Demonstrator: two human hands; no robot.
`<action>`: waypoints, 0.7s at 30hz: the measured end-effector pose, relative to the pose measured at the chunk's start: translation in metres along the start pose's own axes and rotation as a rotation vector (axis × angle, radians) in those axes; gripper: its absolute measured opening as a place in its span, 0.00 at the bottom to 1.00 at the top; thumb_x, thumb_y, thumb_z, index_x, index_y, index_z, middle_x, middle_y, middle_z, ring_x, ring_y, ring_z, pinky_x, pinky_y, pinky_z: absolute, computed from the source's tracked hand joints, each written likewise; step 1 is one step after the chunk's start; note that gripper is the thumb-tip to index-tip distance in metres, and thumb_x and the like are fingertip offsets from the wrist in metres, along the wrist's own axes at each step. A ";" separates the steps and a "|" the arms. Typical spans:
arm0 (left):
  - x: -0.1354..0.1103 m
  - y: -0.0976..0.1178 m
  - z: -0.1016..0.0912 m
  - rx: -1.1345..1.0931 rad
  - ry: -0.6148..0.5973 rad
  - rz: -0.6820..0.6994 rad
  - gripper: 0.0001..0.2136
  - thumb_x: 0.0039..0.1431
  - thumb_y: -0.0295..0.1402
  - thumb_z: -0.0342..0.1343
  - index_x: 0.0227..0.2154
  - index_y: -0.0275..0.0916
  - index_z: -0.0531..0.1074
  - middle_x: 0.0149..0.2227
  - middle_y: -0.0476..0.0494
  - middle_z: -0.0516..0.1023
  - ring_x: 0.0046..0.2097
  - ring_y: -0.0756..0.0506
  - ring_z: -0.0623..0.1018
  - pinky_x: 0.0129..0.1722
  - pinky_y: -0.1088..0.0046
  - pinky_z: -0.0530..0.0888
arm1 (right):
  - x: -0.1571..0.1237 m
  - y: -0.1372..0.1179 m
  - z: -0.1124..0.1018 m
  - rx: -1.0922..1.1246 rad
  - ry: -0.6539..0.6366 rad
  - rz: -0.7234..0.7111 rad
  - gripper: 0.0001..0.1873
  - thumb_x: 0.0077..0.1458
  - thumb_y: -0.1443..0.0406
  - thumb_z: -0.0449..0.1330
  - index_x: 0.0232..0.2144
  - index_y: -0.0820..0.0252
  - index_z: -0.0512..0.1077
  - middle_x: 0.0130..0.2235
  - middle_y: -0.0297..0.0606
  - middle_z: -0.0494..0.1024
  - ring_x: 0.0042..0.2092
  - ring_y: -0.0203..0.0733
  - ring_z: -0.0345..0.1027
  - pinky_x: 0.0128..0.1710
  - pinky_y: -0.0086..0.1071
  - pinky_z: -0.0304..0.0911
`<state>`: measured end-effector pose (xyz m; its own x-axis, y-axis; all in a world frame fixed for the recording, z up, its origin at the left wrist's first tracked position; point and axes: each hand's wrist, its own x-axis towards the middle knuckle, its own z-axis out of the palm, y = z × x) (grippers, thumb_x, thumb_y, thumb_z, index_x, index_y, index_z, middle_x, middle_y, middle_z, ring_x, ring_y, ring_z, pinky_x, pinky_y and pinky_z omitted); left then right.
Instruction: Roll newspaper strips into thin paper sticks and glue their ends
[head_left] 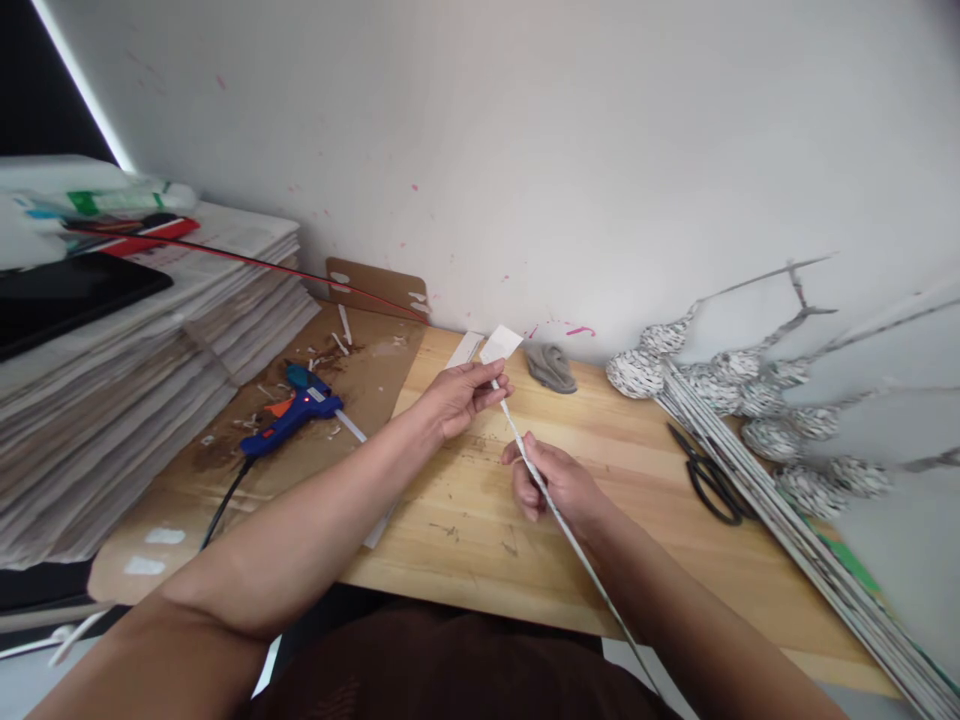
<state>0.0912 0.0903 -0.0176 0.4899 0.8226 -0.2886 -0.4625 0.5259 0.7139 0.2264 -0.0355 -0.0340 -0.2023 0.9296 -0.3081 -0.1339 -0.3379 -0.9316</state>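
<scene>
A long thin rolled-paper stick runs from the far middle of the wooden table back toward my body. My left hand pinches its far end, where a loose white paper flap stands up. Lower along the stick, my right hand has its fingers closed around it. Both hands hover just above the tabletop.
A blue hot glue gun lies on a brown board at left, beside a tall stack of newspapers. Black scissors, a bundle of paper sticks and rolled paper buds lie at right. A grey cloth sits by the wall.
</scene>
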 end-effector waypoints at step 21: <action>-0.003 0.001 0.002 -0.017 -0.011 -0.067 0.05 0.56 0.23 0.58 0.26 0.28 0.73 0.25 0.43 0.76 0.29 0.49 0.80 0.28 0.84 0.78 | 0.018 -0.007 0.001 0.273 -0.033 0.073 0.15 0.56 0.52 0.55 0.31 0.58 0.65 0.18 0.26 0.64 0.17 0.32 0.57 0.19 0.27 0.50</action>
<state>0.0907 0.0875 -0.0143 0.5281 0.7832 -0.3282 -0.4409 0.5832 0.6822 0.2224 -0.0169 -0.0330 -0.2524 0.8973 -0.3621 -0.3734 -0.4355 -0.8191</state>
